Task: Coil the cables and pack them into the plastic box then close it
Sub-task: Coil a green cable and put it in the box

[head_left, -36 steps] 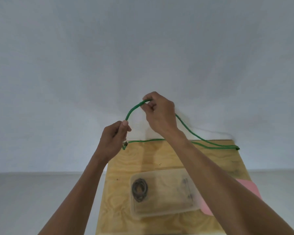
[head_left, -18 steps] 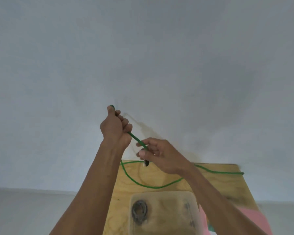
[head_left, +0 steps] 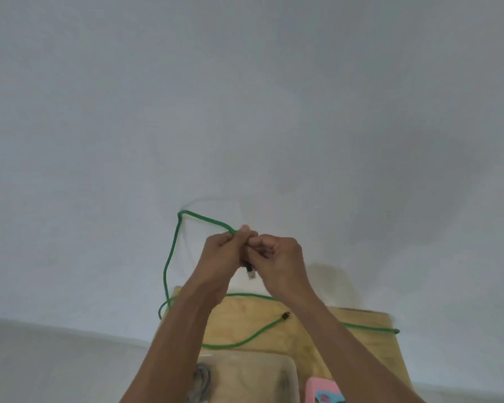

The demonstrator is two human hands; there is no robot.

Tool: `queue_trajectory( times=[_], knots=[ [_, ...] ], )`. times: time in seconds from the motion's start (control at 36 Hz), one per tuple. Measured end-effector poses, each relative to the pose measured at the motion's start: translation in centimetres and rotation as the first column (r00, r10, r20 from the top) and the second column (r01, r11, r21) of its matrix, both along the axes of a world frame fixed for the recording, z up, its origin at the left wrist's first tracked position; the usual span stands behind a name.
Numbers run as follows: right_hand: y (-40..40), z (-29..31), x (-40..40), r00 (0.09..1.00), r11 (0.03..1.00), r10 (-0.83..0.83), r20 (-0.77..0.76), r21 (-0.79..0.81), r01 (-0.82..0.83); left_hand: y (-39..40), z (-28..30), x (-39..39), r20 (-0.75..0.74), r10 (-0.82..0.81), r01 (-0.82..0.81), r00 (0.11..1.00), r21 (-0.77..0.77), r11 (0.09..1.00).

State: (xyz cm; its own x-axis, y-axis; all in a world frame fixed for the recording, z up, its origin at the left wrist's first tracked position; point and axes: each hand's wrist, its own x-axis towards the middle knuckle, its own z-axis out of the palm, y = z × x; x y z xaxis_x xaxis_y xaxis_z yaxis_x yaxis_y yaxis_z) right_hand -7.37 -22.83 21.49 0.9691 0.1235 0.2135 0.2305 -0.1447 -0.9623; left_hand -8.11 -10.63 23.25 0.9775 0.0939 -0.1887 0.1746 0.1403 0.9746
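Note:
A long green cable (head_left: 169, 257) arches up from my hands, drops to the left, and trails over the wooden table (head_left: 361, 338). Its far plug (head_left: 285, 315) lies on the table. My left hand (head_left: 224, 254) grips the cable where the arch begins. My right hand (head_left: 280, 257) is held against it, fingers curled and pinching the cable end; a plug (head_left: 250, 271) hangs between the two hands. The clear plastic box (head_left: 285, 370) stands at the bottom, with a dark coiled cable (head_left: 201, 382) inside it.
A pink object (head_left: 322, 388) with a blue mark lies right of the box on the table. A plain grey-white wall fills the view behind. The table's left edge is near the cable's hanging loop.
My hands came together, and a tall loop of green cable now stands up to their left. The view has tilted further upward, so less of the box shows.

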Motion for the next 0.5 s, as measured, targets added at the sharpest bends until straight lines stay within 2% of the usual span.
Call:
queue_trajectory(
  times=[0.11, 0.19, 0.33, 0.44, 0.5],
  knots=[
    [-0.9, -0.2, -0.1, 0.997, 0.989, 0.067, 0.046, -0.132, -0.061, -0.5, 0.4, 0.4, -0.032, 0.069, -0.069, 0.997, -0.006, 0.998],
    [-1.9, -0.1, 0.2, 0.997, 0.984, 0.019, 0.073, -0.178, -0.006, -0.3, 1.3, 0.6, -0.014, 0.152, -0.152, 0.988, -0.036, 0.988],
    [-2.3, 0.8, 2.4, 0.998, 0.997, -0.035, 0.061, -0.068, 0.039, -0.4, 3.2, 0.4, 0.043, 0.182, -0.174, 0.982, -0.139, 0.975],
    [-2.0, 3.1, 3.7, 0.999, 0.985, 0.023, -0.028, 0.173, -0.018, -0.6, 5.0, -0.1, 0.061, 0.209, -0.196, 0.976, -0.177, 0.965],
    [-1.8, 4.0, 4.2, 0.996, 0.987, 0.079, -0.042, 0.143, -0.072, -0.9, 5.9, -0.5, 0.061, 0.196, -0.179, 0.979, -0.206, 0.962]
  ],
)
